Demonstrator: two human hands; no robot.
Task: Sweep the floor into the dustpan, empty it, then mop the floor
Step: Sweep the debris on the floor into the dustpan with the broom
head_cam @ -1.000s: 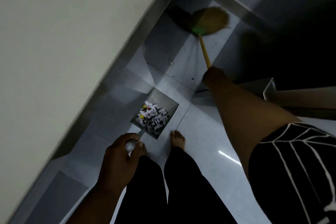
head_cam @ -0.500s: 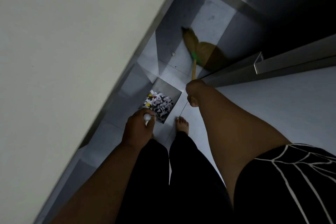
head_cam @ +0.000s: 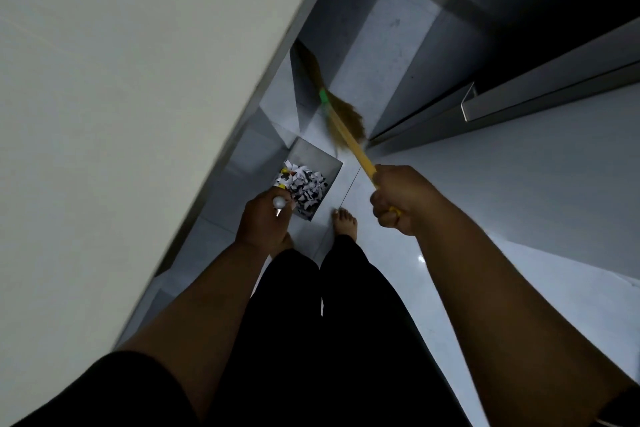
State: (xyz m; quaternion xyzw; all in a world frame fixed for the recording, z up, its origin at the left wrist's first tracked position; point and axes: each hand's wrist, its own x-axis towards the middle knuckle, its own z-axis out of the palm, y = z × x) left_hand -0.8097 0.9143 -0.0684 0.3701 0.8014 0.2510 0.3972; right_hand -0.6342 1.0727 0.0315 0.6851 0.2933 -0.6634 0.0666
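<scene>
Dustpan (head_cam: 313, 161) sits at the wall (head_cam: 138, 114) base, just ahead of a bare foot (head_cam: 344, 222); whether it rests on the floor (head_cam: 502, 218) cannot be told. Paper scraps (head_cam: 304, 189) are heaped inside. Left hand (head_cam: 261, 222) is curled round its white-tipped handle. Right hand (head_cam: 398, 199) is fisted on the yellow stick of the broom (head_cam: 346, 125). Bristles are blurred, just beyond the pan's far edge.

motion-blurred broom bristles (head_cam: 353, 121)
</scene>
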